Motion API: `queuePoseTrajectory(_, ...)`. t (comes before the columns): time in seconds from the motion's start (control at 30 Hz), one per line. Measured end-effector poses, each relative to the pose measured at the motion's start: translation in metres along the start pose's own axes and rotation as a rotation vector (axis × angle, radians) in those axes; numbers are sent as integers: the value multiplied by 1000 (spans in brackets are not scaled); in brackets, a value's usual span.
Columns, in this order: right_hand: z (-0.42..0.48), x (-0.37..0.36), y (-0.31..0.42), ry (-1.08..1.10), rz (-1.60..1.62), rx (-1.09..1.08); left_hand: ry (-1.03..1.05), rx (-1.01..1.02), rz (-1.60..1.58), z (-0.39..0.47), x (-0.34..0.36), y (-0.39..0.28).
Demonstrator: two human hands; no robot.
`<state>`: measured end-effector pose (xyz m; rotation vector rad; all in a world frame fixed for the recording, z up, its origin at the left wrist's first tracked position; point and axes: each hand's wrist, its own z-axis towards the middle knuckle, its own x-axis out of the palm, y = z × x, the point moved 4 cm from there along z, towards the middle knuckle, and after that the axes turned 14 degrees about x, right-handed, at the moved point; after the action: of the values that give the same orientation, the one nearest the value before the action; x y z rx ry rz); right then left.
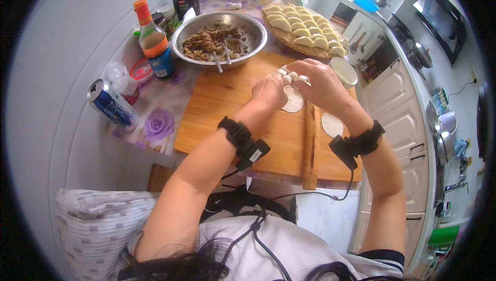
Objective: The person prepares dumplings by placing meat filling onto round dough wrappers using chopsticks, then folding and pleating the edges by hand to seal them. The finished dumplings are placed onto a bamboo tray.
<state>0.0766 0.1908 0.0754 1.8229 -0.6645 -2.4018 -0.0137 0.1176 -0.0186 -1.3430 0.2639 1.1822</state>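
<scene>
Small white dough pieces (286,80) lie clustered at the back of the wooden board (232,102). My left hand (270,91) touches the cluster from the left, its fingers bent; whether it grips a piece cannot be told. Around the right side of the same pieces curves my right hand (316,81), thumb and fingers apart. A round dough wrapper (293,100) lies just below the pieces, between the hands. Beneath my right wrist is another wrapper (332,125). Between the two wrappers, a wooden rolling pin (311,149) points towards me.
Behind the board stands a steel bowl (178,50) of brown filling with two utensils. A woven tray (285,42) holds several folded dumplings. A white bowl (344,72) is at right. Left are a sauce bottle (153,40) and a can (110,102). Cables hang from both wrist straps.
</scene>
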Motion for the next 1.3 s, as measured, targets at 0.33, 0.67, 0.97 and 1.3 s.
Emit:
queuePoseTrajectory(0.33, 49, 12, 57, 186, -102, -138, -535, -469, -1798, -93, -54, 61)
queuePoseTrajectory(0.67, 86, 73, 78, 83, -231, -438, -645, -463, -1951, -140, -67, 72)
queuePoseTrajectory(0.97, 100, 94, 81, 133, -177, -490, -547, -435, -1965, -126, -74, 78)
queuePoseTrajectory(1.3, 127, 75, 84, -141, 144, -230, -490, -348, -2120, -138, -53, 66)
